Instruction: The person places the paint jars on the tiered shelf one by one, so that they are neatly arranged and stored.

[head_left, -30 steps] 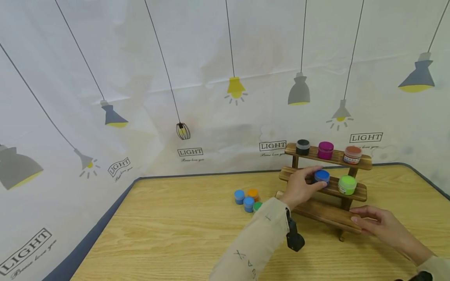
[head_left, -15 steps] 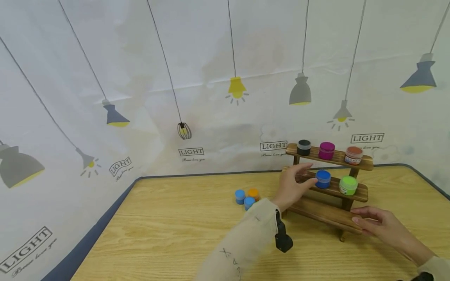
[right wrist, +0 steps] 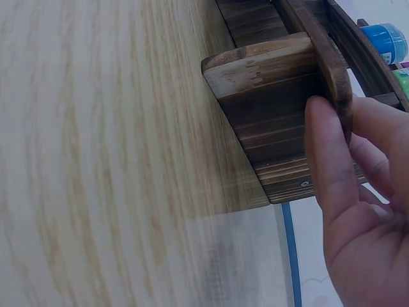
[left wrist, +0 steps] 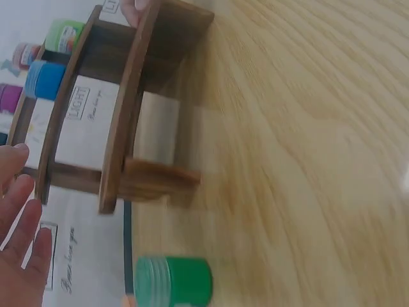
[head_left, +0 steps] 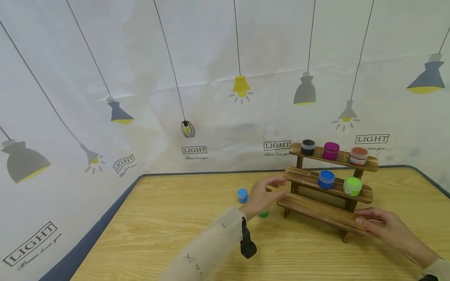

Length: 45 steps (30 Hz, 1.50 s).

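A three-tier wooden shelf (head_left: 318,208) stands on the table. Its middle tier bears a blue paint jar (head_left: 326,180) and a light green jar (head_left: 352,186); the top tier carries a black jar (head_left: 308,147), a magenta jar (head_left: 331,151) and an orange-red jar (head_left: 358,156). My left hand (head_left: 261,196) is left of the shelf, fingers relaxed and holding nothing, above several loose jars. Of these, a light blue jar (head_left: 242,195) and a green jar (left wrist: 174,281) show; the hand hides others. My right hand (right wrist: 364,179) pinches the right end of the bottom tier between thumb and fingers.
The wooden table (head_left: 168,226) runs back to a wall sheet (head_left: 211,117) printed with hanging lamps. A dark blue edge (head_left: 197,173) borders the table. Black wrist cameras (head_left: 247,244) are worn at the sleeves.
My left hand has let go of the blue jar on the middle tier and moved left, away from the shelf toward the loose jars. The right hand keeps its hold on the bottom tier.
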Each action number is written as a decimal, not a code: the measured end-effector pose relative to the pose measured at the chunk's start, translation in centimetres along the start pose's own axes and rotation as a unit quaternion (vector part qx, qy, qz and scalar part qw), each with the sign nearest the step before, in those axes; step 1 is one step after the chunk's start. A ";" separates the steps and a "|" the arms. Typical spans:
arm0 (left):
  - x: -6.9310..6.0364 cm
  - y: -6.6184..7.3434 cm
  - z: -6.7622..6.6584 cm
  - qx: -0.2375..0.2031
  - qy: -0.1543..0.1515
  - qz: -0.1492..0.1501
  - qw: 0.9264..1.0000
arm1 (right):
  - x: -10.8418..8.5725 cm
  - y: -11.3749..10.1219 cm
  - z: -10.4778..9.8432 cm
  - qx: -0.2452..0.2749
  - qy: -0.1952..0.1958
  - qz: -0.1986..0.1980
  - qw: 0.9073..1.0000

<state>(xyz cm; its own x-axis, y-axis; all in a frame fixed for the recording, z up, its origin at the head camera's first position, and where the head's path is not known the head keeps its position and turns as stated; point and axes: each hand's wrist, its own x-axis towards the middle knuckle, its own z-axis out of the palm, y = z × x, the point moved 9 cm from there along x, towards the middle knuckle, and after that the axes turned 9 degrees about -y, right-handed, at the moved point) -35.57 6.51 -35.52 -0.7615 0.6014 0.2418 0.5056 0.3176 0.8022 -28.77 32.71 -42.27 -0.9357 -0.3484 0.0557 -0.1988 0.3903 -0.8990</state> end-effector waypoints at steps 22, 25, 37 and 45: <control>-5.2 -7.5 -6.6 0.036 0.088 -0.049 0.994 | -0.2 0.6 0.1 0.008 -0.005 0.026 1.000; -5.3 -8.4 -6.8 0.025 0.088 -0.067 0.994 | -0.2 0.5 0.1 0.007 -0.005 0.019 1.000; -4.9 -10.2 -6.1 -0.033 0.048 -0.123 0.991 | -0.1 0.2 0.1 0.011 -0.006 0.016 1.000; -4.5 -11.5 -5.4 -0.041 0.032 -0.141 0.989 | -0.2 0.2 0.0 0.018 -0.004 0.015 1.000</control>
<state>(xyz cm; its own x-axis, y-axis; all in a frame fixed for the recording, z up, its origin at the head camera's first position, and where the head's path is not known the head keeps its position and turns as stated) -40.13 -3.78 -42.85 -0.8930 0.4487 0.0350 0.2373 0.4034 0.8837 -28.61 32.85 -42.46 -0.9384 -0.3446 0.0244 -0.1598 0.3704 -0.9150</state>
